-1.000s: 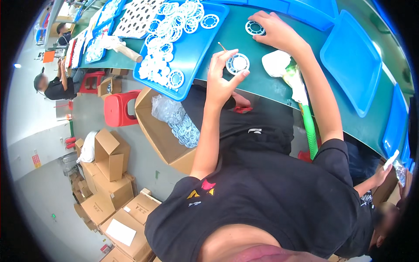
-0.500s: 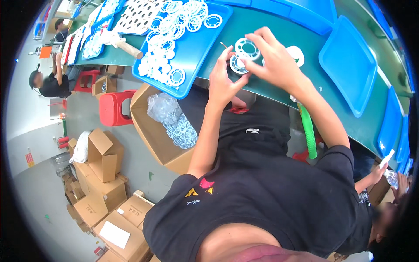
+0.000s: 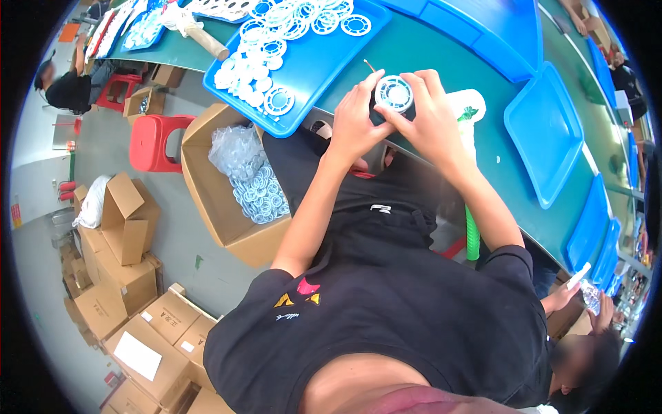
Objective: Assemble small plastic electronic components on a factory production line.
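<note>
Over the front edge of the green table, both my hands grip a round white disc assembly (image 3: pixel 394 94) with a slotted ring around its rim. My left hand (image 3: pixel 355 119) closes on its left side, and my right hand (image 3: pixel 431 114) curls around its right side. A thin stick (image 3: pixel 369 65) pokes up beyond my left fingers; its lower part is hidden. To the left, a blue tray (image 3: pixel 318 83) bears many slotted white rings (image 3: pixel 279 101) and small white discs (image 3: pixel 243 74). Just right of my right hand stands a white wrapped end (image 3: pixel 470 107) above a green hose (image 3: pixel 472 234).
A blue tray (image 3: pixel 548 138) lies on the table at right, and blue bins (image 3: pixel 476 27) line the back. Below left, an open carton (image 3: pixel 200 172) holds pale rings beside a red stool (image 3: pixel 157 141). People are at lower right and far left.
Two ring pieces, held apart half a second ago, are now together as one assembly between my hands. My right hand has come down beside it. The whole view has shifted.
</note>
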A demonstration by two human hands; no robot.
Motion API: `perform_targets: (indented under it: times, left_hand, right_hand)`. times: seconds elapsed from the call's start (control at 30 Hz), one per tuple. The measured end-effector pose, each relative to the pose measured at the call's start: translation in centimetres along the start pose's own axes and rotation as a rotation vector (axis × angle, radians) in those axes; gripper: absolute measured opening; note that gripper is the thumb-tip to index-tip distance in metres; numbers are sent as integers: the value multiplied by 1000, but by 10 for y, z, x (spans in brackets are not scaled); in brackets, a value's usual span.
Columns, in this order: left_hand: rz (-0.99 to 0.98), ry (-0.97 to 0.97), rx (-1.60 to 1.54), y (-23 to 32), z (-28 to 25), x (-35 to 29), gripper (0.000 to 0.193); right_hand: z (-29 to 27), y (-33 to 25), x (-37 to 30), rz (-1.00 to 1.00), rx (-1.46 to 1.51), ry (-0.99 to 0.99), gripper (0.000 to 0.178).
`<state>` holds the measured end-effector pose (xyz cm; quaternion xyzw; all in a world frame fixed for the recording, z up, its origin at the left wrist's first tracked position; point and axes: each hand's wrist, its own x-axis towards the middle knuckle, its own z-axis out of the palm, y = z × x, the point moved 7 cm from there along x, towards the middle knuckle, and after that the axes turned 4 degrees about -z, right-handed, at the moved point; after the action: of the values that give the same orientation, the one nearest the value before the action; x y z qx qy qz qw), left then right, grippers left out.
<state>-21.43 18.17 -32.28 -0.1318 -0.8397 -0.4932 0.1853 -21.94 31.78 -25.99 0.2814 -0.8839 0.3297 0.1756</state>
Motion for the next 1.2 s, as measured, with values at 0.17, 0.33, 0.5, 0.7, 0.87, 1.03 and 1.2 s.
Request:
perform_targets:
  times: [0.17, 0.33, 0.5, 0.7, 0.87, 1.03, 1.2]
  left_hand:
    - [10, 13, -3, 1, -1, 1, 80]
    - [13, 2, -7, -1, 0, 1, 79]
    - [24, 20, 15, 3, 0, 0, 76]
    - [25, 31, 23, 3, 0, 1, 74]
    - [33, 28, 22, 4, -1, 2, 75]
    - [-9, 112, -4, 17, -1, -2, 71]
    - [-18, 222, -3, 24, 11, -10, 64]
  right_hand:
    - [-2, 0, -7, -28, -150, 11, 58]
    - [2, -2, -4, -43, -158, 47, 58]
    - [4, -3, -4, -10, -204, 41, 59]
    - [3, -4, -2, -10, -200, 69, 58]
    - [4, -3, 0, -4, -185, 48, 56]
    - [7, -4, 0, 7, -177, 20, 52]
    - [8, 1, 1, 53, -197, -50, 49]
